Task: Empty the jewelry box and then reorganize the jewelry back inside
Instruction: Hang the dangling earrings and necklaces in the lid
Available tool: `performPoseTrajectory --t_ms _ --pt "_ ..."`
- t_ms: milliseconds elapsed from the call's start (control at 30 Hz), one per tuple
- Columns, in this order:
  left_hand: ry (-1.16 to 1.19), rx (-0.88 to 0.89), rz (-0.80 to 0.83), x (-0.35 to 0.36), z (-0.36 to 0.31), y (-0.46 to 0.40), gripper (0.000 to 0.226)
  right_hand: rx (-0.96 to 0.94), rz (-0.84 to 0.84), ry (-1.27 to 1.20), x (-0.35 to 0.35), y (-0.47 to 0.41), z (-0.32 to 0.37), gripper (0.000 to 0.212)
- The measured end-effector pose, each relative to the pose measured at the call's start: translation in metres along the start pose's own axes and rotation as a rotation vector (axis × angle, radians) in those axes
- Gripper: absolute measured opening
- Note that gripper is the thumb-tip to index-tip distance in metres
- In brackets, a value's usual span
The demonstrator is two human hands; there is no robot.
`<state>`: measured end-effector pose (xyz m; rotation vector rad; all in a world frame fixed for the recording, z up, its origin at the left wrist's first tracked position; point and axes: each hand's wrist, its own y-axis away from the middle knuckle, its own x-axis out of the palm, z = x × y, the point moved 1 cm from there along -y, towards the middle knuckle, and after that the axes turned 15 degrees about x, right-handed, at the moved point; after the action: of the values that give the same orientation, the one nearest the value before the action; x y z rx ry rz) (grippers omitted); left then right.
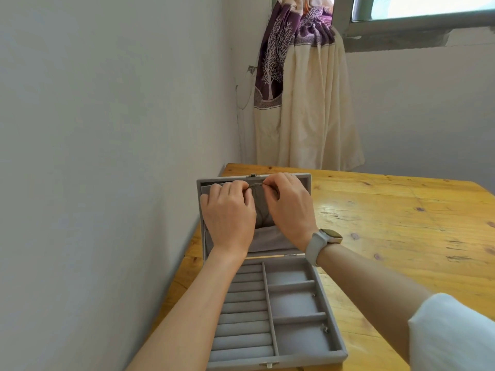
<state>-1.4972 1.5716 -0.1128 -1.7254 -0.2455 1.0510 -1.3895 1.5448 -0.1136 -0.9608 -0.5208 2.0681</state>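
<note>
Both your hands pinch a thin chain at the lid of the jewelry box, whose tray shows almost nothing.

The fingers (242,189) of your left hand (227,212) and those of your right hand (288,204) are curled and pinched on a thin metallic strand, likely a necklace (255,185), stretched between them near the top edge of the lid (305,183) of the jewelry box (267,303), just above the lid's grey pocket (267,236). Whether you are unhooking it or hanging it I cannot tell. Below the lid, the ring rolls and side compartments look bare except for two small metal bits by the box's right wall, so emptying seems nearly done or refilling barely begun. The box is grey velvet with a front clasp, lying open on the wooden tabletop (401,223) against the wall. No other jewelry shows beside the box.
</note>
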Motion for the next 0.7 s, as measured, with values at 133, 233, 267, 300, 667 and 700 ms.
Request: performPoseTrajectory --t_ms 133,233,267,300,667,700 --pt "-0.115 0.067 0.014 0.005 0.001 -0.001 0.018 -0.045 -0.103 0.176 0.006 -0.002 -0.002 0.02" --pt "-0.171 0.072 0.028 0.008 0.001 -0.003 0.018 -0.054 -0.12 0.279 0.011 -0.002 -0.004 0.022" --pt "-0.182 0.072 0.031 0.009 0.001 -0.004 0.014 -0.056 -0.125 0.299 0.012 -0.002 -0.005 0.023" --pt "-0.196 0.073 0.039 0.009 0.001 -0.004 0.012 -0.06 -0.126 0.314 0.013 -0.001 -0.006 0.023" --pt "-0.262 0.134 0.099 0.011 0.007 -0.008 0.017 -0.155 -0.154 0.41 0.021 -0.008 -0.016 0.022" --pt "-0.257 0.143 0.099 0.012 0.008 -0.005 0.013 -0.166 -0.154 0.431 0.022 -0.006 -0.017 0.022"
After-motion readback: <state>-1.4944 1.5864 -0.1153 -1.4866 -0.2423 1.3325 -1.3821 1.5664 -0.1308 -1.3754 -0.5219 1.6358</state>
